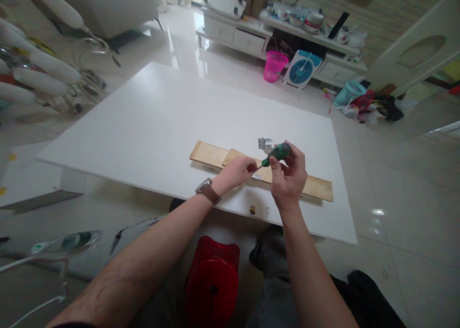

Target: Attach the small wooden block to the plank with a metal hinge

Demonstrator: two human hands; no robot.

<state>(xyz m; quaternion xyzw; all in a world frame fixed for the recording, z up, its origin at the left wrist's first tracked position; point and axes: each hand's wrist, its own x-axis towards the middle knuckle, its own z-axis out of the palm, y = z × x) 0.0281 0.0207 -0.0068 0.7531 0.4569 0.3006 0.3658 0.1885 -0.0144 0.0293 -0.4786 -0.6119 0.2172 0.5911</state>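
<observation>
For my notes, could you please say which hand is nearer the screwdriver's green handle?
The right hand, holding the green handle; the left hand is left of it, near the shaft.

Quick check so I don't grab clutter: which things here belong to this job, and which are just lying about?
Job: screwdriver in right hand; boards; table; likely metal parts.
Apparently just about: stool; fan; pink basket; blue basket.
</observation>
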